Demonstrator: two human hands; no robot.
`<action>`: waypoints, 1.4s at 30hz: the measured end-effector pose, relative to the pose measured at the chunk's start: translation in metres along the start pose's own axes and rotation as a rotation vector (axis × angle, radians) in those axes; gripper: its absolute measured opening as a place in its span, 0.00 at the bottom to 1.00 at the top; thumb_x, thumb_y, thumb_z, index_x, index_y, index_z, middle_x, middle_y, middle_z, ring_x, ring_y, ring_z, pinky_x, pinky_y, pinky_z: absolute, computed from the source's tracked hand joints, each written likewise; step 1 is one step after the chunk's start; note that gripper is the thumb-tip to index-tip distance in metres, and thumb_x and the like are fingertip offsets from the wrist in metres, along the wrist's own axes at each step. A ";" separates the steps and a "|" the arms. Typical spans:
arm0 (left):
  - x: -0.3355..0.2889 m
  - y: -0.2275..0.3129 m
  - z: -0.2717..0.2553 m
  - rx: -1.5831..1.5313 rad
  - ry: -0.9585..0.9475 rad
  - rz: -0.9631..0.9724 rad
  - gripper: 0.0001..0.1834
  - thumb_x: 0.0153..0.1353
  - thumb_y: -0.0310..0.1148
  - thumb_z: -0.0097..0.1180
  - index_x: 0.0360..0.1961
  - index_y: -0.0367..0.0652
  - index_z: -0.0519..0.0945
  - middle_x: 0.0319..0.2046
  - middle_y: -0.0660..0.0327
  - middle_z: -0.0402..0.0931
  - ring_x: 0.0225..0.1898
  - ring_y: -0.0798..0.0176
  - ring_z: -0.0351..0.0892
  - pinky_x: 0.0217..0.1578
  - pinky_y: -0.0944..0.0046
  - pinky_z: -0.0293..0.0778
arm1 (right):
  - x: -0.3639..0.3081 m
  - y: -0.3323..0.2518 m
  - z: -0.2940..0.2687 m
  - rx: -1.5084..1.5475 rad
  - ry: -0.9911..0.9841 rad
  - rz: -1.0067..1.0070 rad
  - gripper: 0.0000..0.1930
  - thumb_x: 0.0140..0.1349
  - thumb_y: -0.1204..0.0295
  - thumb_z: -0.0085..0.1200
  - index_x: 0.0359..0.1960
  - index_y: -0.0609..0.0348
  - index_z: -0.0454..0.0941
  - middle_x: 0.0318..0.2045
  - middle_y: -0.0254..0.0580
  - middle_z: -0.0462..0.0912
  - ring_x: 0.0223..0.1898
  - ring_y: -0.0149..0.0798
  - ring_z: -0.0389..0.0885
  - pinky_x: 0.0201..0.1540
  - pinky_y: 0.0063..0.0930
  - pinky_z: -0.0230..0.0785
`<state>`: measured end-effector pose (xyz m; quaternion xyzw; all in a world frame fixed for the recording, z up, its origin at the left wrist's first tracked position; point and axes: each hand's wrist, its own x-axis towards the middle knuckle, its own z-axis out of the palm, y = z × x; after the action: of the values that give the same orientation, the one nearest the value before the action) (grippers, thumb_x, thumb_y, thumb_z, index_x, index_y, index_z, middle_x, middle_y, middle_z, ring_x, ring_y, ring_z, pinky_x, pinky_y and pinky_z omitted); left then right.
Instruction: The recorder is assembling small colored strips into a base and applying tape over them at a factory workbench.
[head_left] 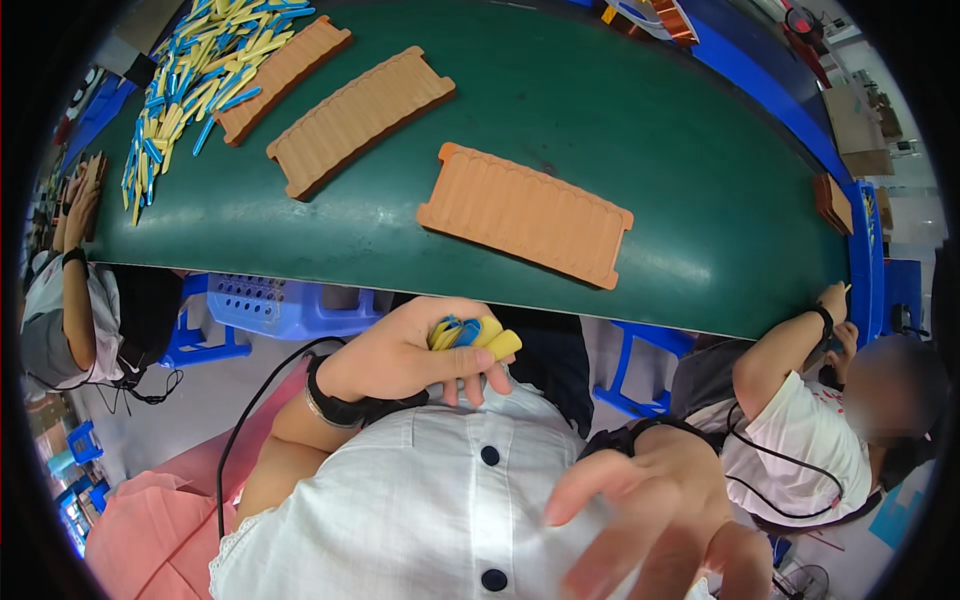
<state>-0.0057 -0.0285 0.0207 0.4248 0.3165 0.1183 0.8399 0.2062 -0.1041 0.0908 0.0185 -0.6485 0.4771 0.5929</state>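
Observation:
My left hand (395, 352) is closed around a small bundle of yellow and blue flat sticks (503, 345) in front of my chest, just short of the table's near edge. Their rounded ends poke out between thumb and fingers; the rest is hidden in the palm. Lower right, close to the camera, my right hand (665, 510) has its fingers spread and somewhat blurred, with nothing visible in it. Nearest to my hands on the green table (560, 110) lies an orange-brown grooved tray (525, 213) with notched ends, set at a slant.
Two similar grooved trays, a middle one (360, 122) and a farther one (283, 78), lie to the left beside a heap of blue and yellow sticks (200, 80). Co-workers sit at both sides. Blue plastic stools (290, 308) stand below the table edge.

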 end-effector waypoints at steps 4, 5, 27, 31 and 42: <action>-0.001 0.001 0.006 -0.038 0.118 0.097 0.12 0.71 0.32 0.56 0.48 0.33 0.77 0.37 0.53 0.85 0.29 0.69 0.83 0.25 0.71 0.77 | 0.024 0.004 -0.011 0.149 -0.123 0.072 0.26 0.68 0.61 0.60 0.66 0.37 0.66 0.51 0.46 0.85 0.48 0.54 0.82 0.54 0.49 0.63; -0.001 0.002 0.007 -0.043 0.135 0.091 0.12 0.71 0.32 0.56 0.48 0.33 0.77 0.37 0.53 0.85 0.29 0.69 0.83 0.25 0.71 0.77 | 0.023 0.008 -0.011 0.171 -0.023 0.061 0.27 0.68 0.61 0.60 0.67 0.38 0.65 0.51 0.47 0.85 0.49 0.54 0.81 0.54 0.49 0.63; 0.039 0.013 0.011 -0.315 0.164 0.160 0.22 0.70 0.36 0.55 0.56 0.28 0.75 0.41 0.49 0.82 0.24 0.62 0.83 0.18 0.69 0.76 | -0.043 0.041 -0.069 -0.324 0.835 0.730 0.08 0.65 0.78 0.62 0.44 0.65 0.79 0.39 0.39 0.84 0.41 0.29 0.80 0.47 0.21 0.71; 0.042 0.007 0.010 -0.211 0.150 0.248 0.20 0.71 0.35 0.54 0.55 0.29 0.77 0.36 0.55 0.80 0.20 0.70 0.73 0.17 0.73 0.65 | -0.055 0.046 -0.079 -0.693 0.602 0.384 0.10 0.58 0.77 0.67 0.41 0.56 0.83 0.39 0.35 0.86 0.48 0.39 0.78 0.50 0.32 0.70; 0.038 0.008 0.010 -0.239 0.216 0.336 0.19 0.71 0.32 0.55 0.57 0.27 0.76 0.36 0.54 0.82 0.31 0.65 0.83 0.29 0.67 0.79 | -0.054 0.026 -0.077 -1.673 0.117 0.257 0.10 0.45 0.70 0.74 0.30 0.43 0.90 0.39 0.22 0.88 0.53 0.42 0.72 0.52 0.34 0.64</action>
<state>0.0300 -0.0126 0.0149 0.3538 0.3130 0.3378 0.8141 0.2644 -0.0697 0.0206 -0.5247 -0.7532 -0.0961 0.3849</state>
